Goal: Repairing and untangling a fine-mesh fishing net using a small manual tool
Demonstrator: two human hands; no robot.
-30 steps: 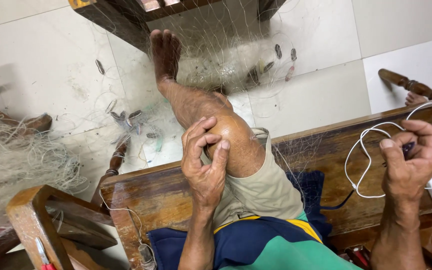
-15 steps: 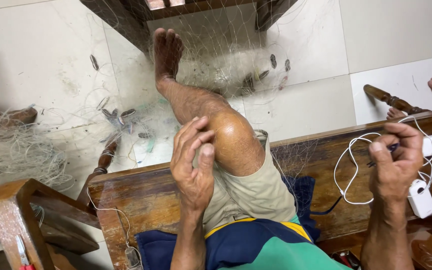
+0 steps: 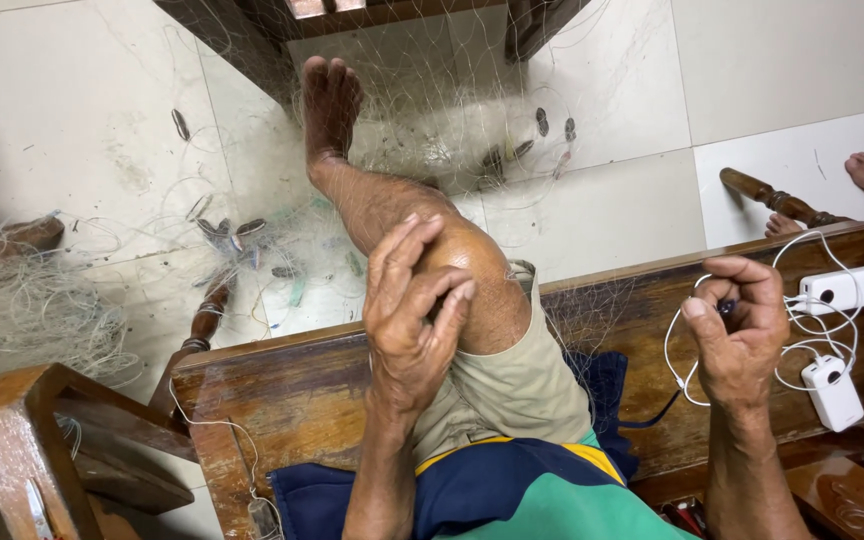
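Pale glossy floor tiles [image 3: 72, 110] lie beyond a dark polished wooden bench [image 3: 292, 390]. The fine translucent fishing net [image 3: 422, 130] drapes over the raised knee, spreading past the foot across the tiles. The left hand [image 3: 412, 310] hovers over the knee, fingers loosely curled, pinching net strands too fine to confirm. The right hand [image 3: 742, 330] is clenched on a small dark object, beside white cables [image 3: 802, 350] at the bench edge. Open tile lies beyond the fingertips.

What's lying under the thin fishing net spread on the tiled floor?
Through the thin fishing net, small dark oval weights and pale floor tiles show. Under the bunched heap, nothing can be made out.
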